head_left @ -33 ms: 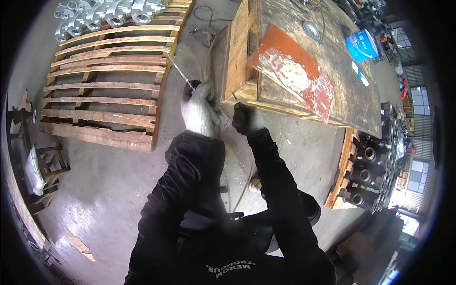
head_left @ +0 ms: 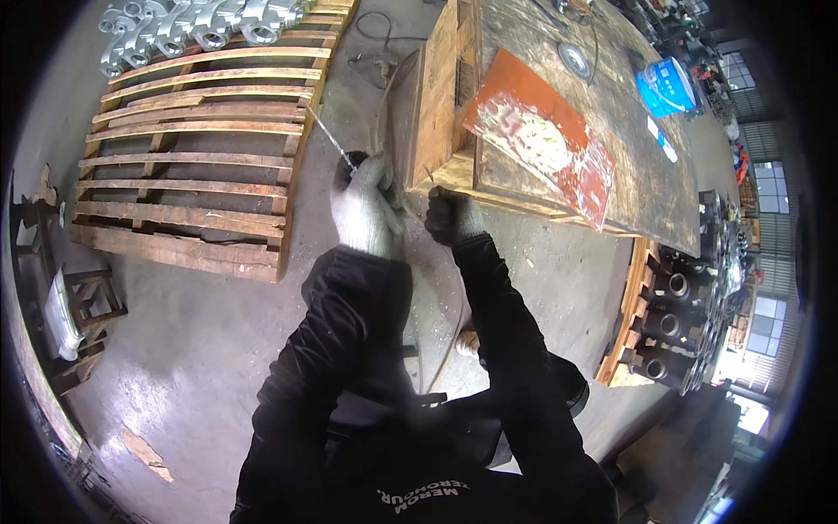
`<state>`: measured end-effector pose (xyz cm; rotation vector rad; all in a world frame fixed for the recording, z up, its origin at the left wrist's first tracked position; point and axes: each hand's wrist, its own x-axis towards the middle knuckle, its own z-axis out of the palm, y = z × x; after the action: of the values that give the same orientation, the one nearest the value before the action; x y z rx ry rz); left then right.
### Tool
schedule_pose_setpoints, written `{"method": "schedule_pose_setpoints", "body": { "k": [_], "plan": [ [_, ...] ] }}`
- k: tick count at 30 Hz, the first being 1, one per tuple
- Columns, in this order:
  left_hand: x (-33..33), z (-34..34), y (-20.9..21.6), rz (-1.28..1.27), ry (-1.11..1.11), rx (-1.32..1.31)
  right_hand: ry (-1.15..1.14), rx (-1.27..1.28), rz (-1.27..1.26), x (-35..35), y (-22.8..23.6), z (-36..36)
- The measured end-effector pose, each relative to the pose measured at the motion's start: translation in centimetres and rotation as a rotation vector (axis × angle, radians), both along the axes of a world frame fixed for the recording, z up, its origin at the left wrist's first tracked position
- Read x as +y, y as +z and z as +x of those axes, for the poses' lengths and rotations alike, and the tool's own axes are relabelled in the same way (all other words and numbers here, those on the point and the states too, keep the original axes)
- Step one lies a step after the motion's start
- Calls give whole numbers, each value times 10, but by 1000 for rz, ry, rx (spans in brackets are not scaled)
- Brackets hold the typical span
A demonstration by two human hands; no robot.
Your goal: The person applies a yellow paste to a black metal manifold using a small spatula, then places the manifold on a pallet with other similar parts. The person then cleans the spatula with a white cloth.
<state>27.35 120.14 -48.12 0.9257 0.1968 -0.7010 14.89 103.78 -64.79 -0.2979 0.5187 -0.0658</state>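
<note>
My left hand (head_left: 362, 205), in a white knit glove with dark-coated fingers, is closed around a thin, pale, whitish-smeared rod (head_left: 330, 138). The rod slants up and left toward the edge of a wooden pallet (head_left: 183, 251). My right hand (head_left: 452, 217), gloved alike, makes a fist beside the near corner of a wooden crate-like table (head_left: 637, 113). From that fist a short thin stick (head_left: 429, 176) pokes upward; its kind cannot be made out. On the tabletop lies a red-brown board (head_left: 502, 83) smeared with whitish paste.
Silver metal castings (head_left: 214, 31) sit on the pallet's far end. A blue bucket (head_left: 665, 86) and a round metal disc (head_left: 573, 59) stand on the table. Dark cylindrical parts (head_left: 670, 325) fill a pallet at right. A hose (head_left: 381, 109) runs along the floor between pallet and table.
My left hand and the pale rod have shifted very slightly left. The right hand has stayed nearly still.
</note>
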Motion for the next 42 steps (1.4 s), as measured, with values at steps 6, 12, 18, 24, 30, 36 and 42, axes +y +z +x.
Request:
{"method": "schedule_pose_setpoints", "body": {
  "k": [6,12,18,24,30,36,42],
  "plan": [
    [0,4,5,28,-29,-34,-116,-275,151,-26,-24,21],
    [-1,3,5,57,-43,-54,-361,-193,92,-2,-16,12],
    [6,5,4,60,-49,-79,-453,-144,252,5,0,-21],
    [-5,-2,11,97,-53,-38,-242,299,-339,9,31,-71],
    [-13,-13,7,41,-70,-48,-189,563,-1236,24,31,-32],
    [-11,-7,1,36,-37,-69,-166,623,-793,26,36,6],
    [-15,-7,2,61,-52,-56,-176,419,-685,19,19,4]
  ]
}}
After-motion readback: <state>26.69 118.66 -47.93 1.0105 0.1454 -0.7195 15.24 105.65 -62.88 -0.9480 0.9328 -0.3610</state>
